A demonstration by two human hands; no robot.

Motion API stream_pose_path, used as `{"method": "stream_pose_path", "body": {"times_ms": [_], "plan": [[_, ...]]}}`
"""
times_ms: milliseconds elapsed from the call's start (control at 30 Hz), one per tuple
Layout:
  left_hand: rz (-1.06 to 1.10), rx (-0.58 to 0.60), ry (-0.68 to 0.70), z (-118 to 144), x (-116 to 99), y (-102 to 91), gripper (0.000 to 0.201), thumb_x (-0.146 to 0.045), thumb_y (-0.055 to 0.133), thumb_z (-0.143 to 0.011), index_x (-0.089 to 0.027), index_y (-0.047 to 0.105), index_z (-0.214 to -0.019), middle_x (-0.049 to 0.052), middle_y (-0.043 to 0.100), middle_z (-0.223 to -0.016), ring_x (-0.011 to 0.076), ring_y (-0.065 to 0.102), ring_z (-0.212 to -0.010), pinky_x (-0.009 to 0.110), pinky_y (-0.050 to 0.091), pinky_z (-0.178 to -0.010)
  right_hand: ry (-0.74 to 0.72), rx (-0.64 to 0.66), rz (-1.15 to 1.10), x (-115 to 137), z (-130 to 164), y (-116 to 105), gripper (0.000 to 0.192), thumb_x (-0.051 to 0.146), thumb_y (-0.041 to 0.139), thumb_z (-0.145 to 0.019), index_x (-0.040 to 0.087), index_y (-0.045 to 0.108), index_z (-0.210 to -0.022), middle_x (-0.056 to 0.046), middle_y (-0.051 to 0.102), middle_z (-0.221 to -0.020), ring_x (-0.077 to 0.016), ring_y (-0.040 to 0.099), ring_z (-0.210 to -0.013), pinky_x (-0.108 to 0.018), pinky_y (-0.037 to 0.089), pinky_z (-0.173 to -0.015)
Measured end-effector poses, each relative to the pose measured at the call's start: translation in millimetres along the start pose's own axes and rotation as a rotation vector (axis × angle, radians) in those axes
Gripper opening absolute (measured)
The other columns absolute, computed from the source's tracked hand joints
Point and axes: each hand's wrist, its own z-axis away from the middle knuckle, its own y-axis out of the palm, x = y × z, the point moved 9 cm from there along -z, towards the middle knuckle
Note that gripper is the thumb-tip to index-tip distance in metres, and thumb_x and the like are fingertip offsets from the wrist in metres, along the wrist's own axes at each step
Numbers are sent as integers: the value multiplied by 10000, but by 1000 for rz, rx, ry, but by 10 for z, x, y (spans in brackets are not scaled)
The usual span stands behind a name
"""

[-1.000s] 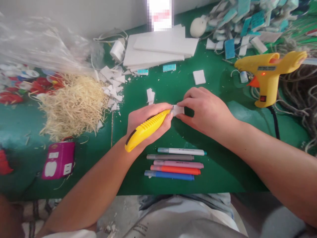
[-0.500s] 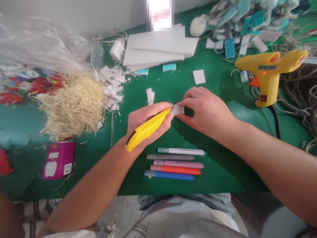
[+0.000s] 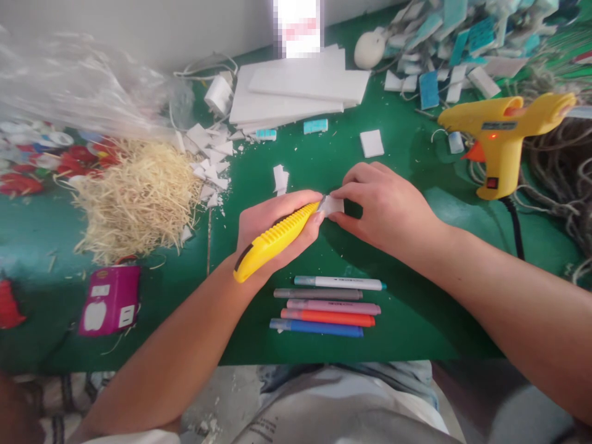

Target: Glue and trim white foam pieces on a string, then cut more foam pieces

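My left hand point(image 3: 277, 222) is closed around a yellow utility knife point(image 3: 280, 239), whose blade end points up and right. The blade meets a small white foam piece point(image 3: 333, 206), pinched between the thumb and fingers of my right hand point(image 3: 382, 197). Left fingertips and thumb also come up against the foam's near side. Beyond the hands lie a white foam square point(image 3: 372, 143) and a narrow white scrap point(image 3: 280, 179). Several markers point(image 3: 327, 307) rest in a row just below the hands.
A yellow glue gun point(image 3: 502, 142) stands at the right, its cord trailing down. White foam sheets point(image 3: 296, 92) are stacked at the back. Wood shavings point(image 3: 139, 200), foam scraps point(image 3: 215, 157) and a purple box point(image 3: 110, 299) occupy the left. Blue and white pieces point(image 3: 462, 43) are heaped at the back right.
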Motion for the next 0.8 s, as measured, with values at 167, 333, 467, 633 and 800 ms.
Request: {"method": "stream_pose_path", "body": {"times_ms": [167,333,467,633,800], "plan": [[-30,16,-20,10,12,13,205,-348,666,-951,-243,796,-1071,-2,830,-1016,161,785,-856,201,623,-818,-18,-12,-8,-13,8,3,184,281,691,-895,158,807,-967,-133,699,-1012,-259,576,-891,-382,472,-740],[-34,12,-19,8,15,4,209,-354,659,-955,-245,796,-1067,1,828,-1003,157,777,-840,202,616,-814,-24,-12,-7,-7,6,0,186,285,694,-896,163,810,-977,-129,699,-1002,-259,577,-887,-381,472,-730],[-42,-5,-29,8,29,-19,200,-343,660,-954,-234,798,-1051,2,827,-980,148,771,-811,194,609,-799,-2,3,1,-2,4,2,192,267,680,-901,148,811,-975,-139,706,-1021,-266,584,-897,-387,476,-734],[-11,-28,-7,12,14,-32,207,-337,664,-958,-219,795,-1067,8,827,-1001,142,772,-829,181,605,-816,4,0,8,1,4,-3,185,259,683,-898,144,809,-970,-141,706,-1019,-266,581,-896,-392,477,-744],[-11,-9,-12,9,17,-7,195,-326,677,-950,-226,791,-1071,-2,828,-1001,140,775,-828,175,605,-809,11,2,9,-1,1,-2,194,263,693,-895,137,812,-981,-142,710,-1028,-266,583,-899,-389,475,-737]]}}
